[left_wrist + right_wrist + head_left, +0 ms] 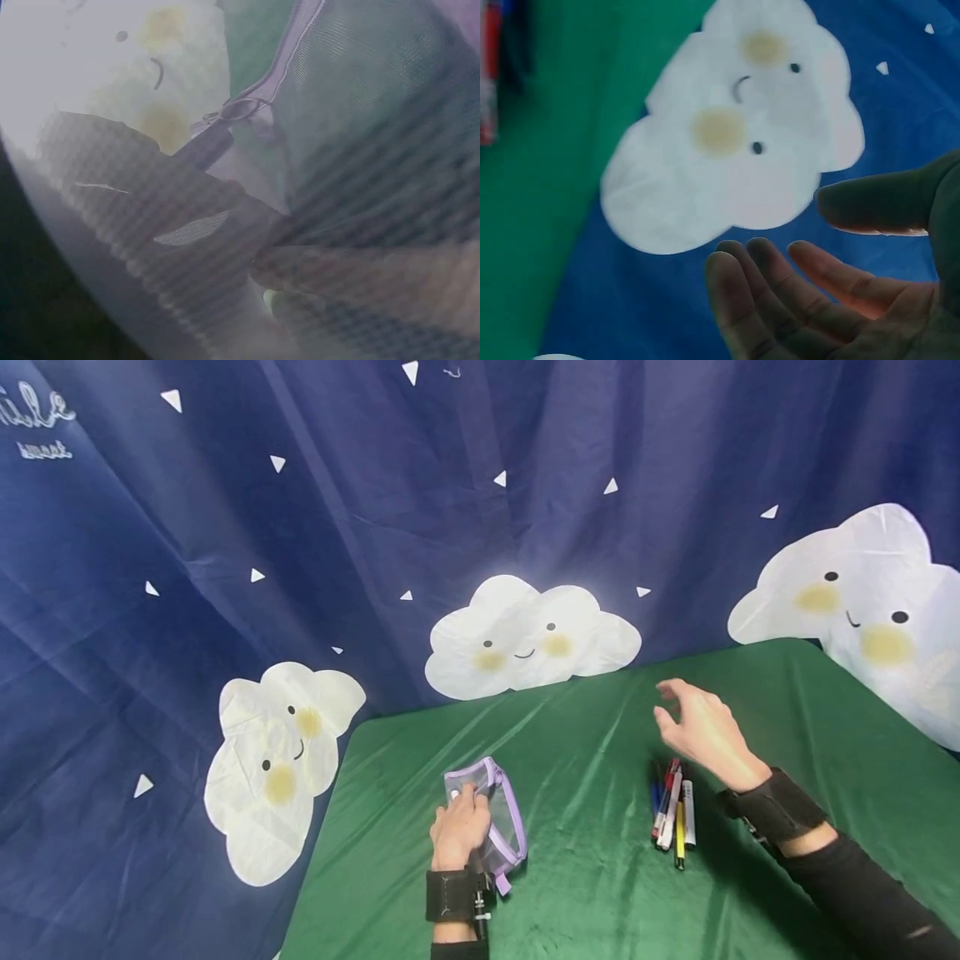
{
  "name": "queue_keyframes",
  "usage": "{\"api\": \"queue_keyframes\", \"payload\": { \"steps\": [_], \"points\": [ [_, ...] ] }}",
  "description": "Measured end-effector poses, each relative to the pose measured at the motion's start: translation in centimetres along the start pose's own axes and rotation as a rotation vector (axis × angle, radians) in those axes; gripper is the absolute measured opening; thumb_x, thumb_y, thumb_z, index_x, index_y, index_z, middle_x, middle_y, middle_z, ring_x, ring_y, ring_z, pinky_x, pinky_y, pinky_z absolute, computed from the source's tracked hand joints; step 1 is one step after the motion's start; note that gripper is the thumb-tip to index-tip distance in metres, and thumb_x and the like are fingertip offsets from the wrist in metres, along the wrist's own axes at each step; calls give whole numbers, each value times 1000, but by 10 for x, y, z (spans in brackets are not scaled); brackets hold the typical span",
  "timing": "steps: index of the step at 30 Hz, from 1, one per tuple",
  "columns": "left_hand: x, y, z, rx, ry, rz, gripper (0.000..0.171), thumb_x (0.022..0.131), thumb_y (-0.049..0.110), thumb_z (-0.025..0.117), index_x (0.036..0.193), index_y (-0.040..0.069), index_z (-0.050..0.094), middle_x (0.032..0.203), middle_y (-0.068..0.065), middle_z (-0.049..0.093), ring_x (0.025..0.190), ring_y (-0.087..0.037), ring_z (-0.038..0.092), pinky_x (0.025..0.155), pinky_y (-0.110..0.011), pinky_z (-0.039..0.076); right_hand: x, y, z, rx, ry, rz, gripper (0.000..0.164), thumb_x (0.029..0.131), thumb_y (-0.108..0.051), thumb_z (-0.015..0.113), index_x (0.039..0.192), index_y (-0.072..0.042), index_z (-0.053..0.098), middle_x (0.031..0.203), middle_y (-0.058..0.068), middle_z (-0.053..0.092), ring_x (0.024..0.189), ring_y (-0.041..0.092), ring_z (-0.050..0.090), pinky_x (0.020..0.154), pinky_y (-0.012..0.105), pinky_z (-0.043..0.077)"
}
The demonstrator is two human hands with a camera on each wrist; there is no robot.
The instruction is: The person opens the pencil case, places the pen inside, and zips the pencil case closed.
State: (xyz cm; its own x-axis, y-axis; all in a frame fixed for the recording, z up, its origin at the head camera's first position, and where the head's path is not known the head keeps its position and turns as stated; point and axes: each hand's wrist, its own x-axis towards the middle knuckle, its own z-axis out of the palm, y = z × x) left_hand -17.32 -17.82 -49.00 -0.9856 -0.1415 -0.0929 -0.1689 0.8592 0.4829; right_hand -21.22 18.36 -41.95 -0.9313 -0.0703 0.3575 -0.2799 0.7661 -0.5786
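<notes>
A see-through mesh pencil case [512,810] with lilac trim and a zipper lies on the green cloth, left of centre. My left hand [459,827] grips its near-left side, and the palm side is hidden from the head view. Close up in the left wrist view, the zipper pull [240,109] and mesh [352,82] show, blurred. My right hand [705,731] hovers above and beyond a small bunch of pens [667,810], touching none. The right wrist view shows its fingers [810,292] loosely bent and the thumb apart, with nothing held.
The bunch includes a yellow pen [680,831] and a white marker [689,810]. A green cloth [585,793] covers the table. Behind it hangs a dark blue curtain [570,427] with smiling white clouds [525,635].
</notes>
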Motion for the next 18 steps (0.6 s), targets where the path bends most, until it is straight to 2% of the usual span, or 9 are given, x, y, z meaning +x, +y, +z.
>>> {"api": "queue_keyframes", "payload": {
  "steps": [3,7,12,15,18],
  "points": [
    [1,0,-1,9,16,6,45,104,31,37,141,12,54,142,-16,62,117,-52,56,90,-70,46,-9,13,7,-6,-31,41,42,96,-13,59,133,8,56,122,33,66,91,40,68,72,57,53],
    [0,-1,-1,8,20,6,45,104,31,37,141,13,54,142,-16,62,117,-52,55,91,-70,46,-19,30,17,-24,-124,135,47,96,-15,58,136,9,52,120,36,65,89,42,69,66,52,54],
    [3,1,-3,3,22,7,46,104,32,36,142,14,54,143,-15,62,120,-52,55,92,-69,45,-26,43,20,-55,-241,231,53,91,-15,59,135,13,49,102,30,64,73,31,60,55,37,46],
    [2,2,-3,-1,23,7,45,104,31,36,141,14,55,142,-14,63,119,-51,55,91,-69,45,-33,48,20,-64,-329,268,58,88,-14,60,134,17,46,101,32,61,71,27,54,55,36,44],
    [-1,2,-3,2,17,4,44,103,31,38,140,14,56,141,-14,64,118,-50,56,90,-69,46,-41,50,20,-55,-425,324,63,86,-13,59,137,20,40,106,35,58,67,25,55,55,36,45]
  ]
}}
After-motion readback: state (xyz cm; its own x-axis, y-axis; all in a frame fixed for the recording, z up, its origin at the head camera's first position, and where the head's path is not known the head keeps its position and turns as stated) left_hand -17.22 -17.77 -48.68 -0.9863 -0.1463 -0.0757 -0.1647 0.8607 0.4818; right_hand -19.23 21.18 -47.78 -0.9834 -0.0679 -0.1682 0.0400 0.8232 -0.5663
